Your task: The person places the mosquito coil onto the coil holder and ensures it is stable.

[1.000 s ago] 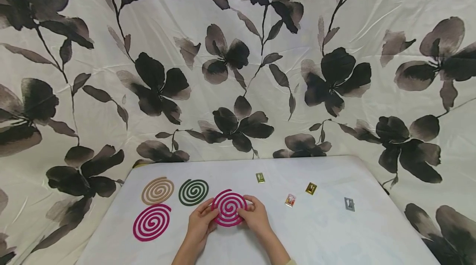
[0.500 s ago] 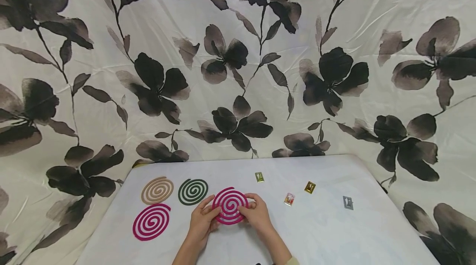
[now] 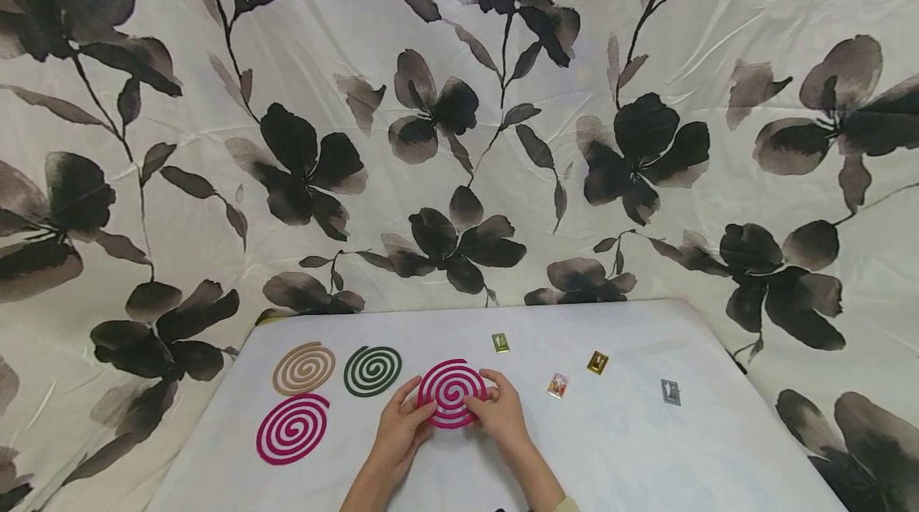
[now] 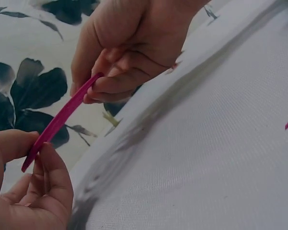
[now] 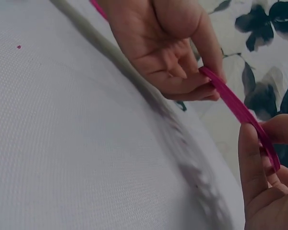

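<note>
Both hands, left hand (image 3: 404, 426) and right hand (image 3: 500, 415), pinch the pink coil (image 3: 451, 393) at opposite rims, clear of the tabletop (image 3: 646, 448). It looks light, thin and brittle; best held at its edges.

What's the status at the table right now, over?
Left hand and right hand both pinch the magenta spiral coil, lifted off the white table. Second magenta spiral, green spiral, tan spiral lie flat, clear.

Flat magenta spiral mosquito coil (image 3: 451, 393), thin disc with double spiral, intact. Lifted clear of the white table, tilted toward the camera, held at its left and right edges. Seen edge-on in the wrist views (image 4: 62, 117) (image 5: 240, 112) as a thin pink strip.
</note>
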Available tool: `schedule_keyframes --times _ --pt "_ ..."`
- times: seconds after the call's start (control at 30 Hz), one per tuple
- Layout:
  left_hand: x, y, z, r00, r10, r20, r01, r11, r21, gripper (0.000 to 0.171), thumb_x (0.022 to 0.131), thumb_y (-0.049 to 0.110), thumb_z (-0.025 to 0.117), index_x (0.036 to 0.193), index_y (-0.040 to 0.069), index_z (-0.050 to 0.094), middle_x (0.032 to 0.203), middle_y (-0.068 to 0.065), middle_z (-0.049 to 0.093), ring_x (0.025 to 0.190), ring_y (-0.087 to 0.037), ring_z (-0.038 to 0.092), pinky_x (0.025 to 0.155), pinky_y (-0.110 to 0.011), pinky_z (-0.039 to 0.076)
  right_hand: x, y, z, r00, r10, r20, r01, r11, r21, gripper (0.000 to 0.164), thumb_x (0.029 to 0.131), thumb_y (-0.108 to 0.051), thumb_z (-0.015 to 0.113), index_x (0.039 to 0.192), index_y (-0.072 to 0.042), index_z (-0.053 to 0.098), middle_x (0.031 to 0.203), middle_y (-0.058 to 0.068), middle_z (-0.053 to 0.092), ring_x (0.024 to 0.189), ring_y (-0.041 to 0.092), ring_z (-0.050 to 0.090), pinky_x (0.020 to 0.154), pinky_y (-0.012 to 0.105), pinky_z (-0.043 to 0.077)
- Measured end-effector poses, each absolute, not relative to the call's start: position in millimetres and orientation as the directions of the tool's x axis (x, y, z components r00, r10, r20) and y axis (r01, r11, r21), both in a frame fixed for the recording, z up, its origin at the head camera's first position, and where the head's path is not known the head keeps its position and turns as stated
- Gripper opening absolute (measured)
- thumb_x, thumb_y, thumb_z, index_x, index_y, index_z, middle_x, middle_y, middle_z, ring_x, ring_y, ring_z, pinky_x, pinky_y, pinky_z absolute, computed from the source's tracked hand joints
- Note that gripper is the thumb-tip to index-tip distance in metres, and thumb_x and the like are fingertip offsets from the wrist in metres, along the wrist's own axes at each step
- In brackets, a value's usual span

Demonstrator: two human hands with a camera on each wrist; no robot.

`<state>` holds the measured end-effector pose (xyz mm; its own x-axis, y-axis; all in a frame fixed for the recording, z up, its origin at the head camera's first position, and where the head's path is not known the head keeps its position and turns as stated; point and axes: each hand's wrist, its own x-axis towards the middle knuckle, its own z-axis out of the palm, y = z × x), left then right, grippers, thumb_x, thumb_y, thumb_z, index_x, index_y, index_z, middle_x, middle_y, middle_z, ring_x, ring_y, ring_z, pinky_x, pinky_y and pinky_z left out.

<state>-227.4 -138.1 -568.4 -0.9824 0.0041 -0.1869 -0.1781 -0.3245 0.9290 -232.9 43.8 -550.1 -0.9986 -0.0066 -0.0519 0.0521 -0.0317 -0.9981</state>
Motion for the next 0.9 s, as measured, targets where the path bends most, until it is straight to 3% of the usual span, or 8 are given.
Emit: schedule_keyframes --times 0.27,0.57,0.9 --pt "-230 -133 -569 -0.977 -0.046 -0.210 -0.177 -0.386 0.906 0.062 0.090 0.006 0.069 0.140 -0.006 0.034 0.111 -0.013 0.064 0.095 -0.018 0.065 0.081 -0.031 0.055 -233 46 -551 -0.998 -0.016 -0.067 0.068 -0.035 -0.997 0.056 0.084 -0.004 0.073 0.133 0.002 0.047 0.080 0.007 0.061 0.060 0.014 0.060 0.056 0.031 0.056" --pt "-233 -129 -570 -0.976 -0.058 -0.208 -0.169 -0.397 0.902 0.061 0.089 0.009 0.070 0.141 -0.002 0.040 0.110 -0.011 0.066 0.092 -0.016 0.065 0.076 -0.028 0.055 -235 49 -555 -0.995 0.008 -0.096 0.096 -0.028 -0.995 0.048 0.083 -0.004 0.074 0.122 0.003 0.047 0.083 0.008 0.065 0.061 0.016 0.063 0.056 0.034 0.057" --pt "-235 -126 -572 -0.972 -0.017 -0.233 -0.209 -0.389 0.897 0.067 0.087 0.007 0.072 0.145 0.004 0.038 0.119 -0.013 0.063 0.095 -0.019 0.067 0.073 -0.030 0.057 -235 53 -556 -0.997 -0.013 -0.072 0.072 -0.055 -0.996 0.057 0.083 -0.003 0.074 0.132 0.003 0.046 0.087 0.011 0.067 0.065 0.018 0.065 0.058 0.035 0.058"
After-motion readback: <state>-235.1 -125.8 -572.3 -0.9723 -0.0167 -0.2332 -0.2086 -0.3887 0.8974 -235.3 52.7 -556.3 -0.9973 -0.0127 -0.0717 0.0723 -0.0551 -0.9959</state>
